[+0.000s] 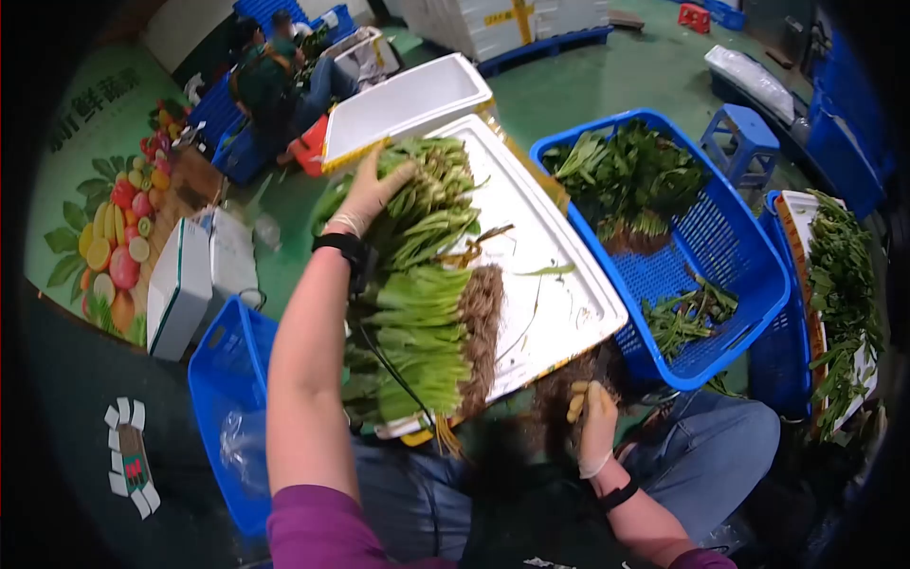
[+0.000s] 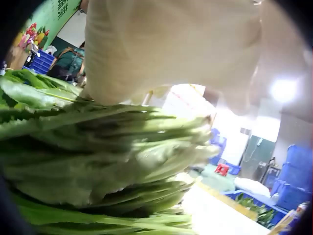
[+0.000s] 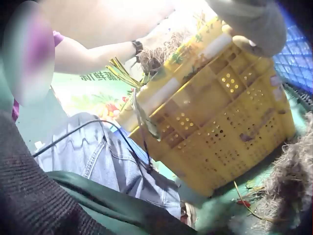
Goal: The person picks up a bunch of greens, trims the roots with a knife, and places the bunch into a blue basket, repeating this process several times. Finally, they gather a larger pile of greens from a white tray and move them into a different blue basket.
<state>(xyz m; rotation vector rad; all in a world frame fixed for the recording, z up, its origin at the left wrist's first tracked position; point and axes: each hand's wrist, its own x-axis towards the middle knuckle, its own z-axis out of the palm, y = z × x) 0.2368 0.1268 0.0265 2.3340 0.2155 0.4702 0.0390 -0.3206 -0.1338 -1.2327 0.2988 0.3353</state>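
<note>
In the head view a white foam lid [image 1: 531,256] lies with leafy greens [image 1: 417,322] on its left side, brown roots [image 1: 482,327] facing right. My left hand [image 1: 372,190] rests over the upper pile with thumb and fingers spread on the leaves; the left wrist view has the glove [image 2: 171,49] above the stacked greens [image 2: 98,152]. Low at the lid's near edge is my right hand [image 1: 595,425], gloved, fingers curled; whether it holds anything cannot be told. The right wrist view has that hand [image 3: 254,29] beside a yellow crate [image 3: 215,117].
A blue basket [image 1: 730,275] with greens stands right of the lid, a blue stool [image 1: 741,142] beyond it. Another foam box [image 1: 408,109] is behind. At left are a blue crate [image 1: 227,379] and white boxes [image 1: 180,284]. Root scraps [image 3: 283,191] lie on the floor. People sit at the back.
</note>
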